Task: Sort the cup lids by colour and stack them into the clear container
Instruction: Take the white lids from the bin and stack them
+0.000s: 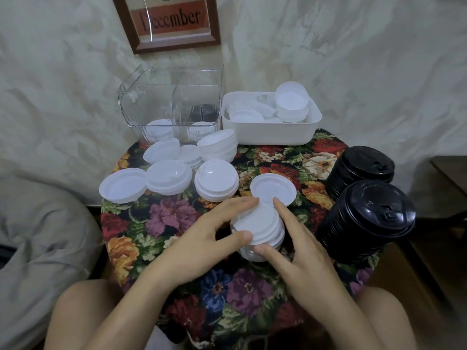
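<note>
One head-worn camera looked forward and down (wide-angle) onto the table (161, 215). It sat close above.

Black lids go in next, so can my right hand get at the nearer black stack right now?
Likely yes once freed: the nearer black stack stands just beside the right hand, nothing between, but its fingers grip the white lid stack.

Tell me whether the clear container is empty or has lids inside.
Not empty: the clear container holds white lids at its front and black lids behind on the right.
</note>
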Action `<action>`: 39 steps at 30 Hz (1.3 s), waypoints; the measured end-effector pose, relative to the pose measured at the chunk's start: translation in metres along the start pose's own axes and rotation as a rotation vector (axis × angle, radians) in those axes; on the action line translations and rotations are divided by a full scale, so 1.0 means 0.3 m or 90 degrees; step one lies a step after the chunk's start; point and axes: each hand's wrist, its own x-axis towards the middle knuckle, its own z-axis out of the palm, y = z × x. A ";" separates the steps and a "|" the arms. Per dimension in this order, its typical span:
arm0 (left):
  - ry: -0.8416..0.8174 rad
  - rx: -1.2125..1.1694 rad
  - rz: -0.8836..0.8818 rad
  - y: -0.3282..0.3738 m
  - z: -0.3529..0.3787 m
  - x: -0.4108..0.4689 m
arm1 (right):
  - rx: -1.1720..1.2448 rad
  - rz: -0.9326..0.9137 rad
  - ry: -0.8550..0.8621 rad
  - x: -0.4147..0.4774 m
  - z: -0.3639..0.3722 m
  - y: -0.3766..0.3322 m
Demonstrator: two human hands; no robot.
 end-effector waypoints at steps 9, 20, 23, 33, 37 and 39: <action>0.008 -0.085 -0.031 -0.010 0.003 0.009 | 0.021 0.017 0.020 -0.003 -0.004 -0.010; 0.058 0.130 -0.014 -0.009 0.020 -0.020 | 0.052 0.002 0.037 -0.013 -0.011 -0.026; 0.050 0.139 0.012 -0.003 0.020 -0.021 | 0.061 0.015 0.005 -0.013 -0.015 -0.021; 0.058 0.254 0.007 -0.021 0.029 -0.021 | 0.052 -0.010 -0.025 -0.003 -0.023 -0.011; 0.057 0.245 0.017 -0.024 0.028 -0.020 | 0.045 -0.026 -0.037 -0.001 -0.035 -0.013; 0.057 0.244 0.013 -0.024 0.025 -0.019 | 0.040 -0.031 -0.047 0.005 -0.041 -0.014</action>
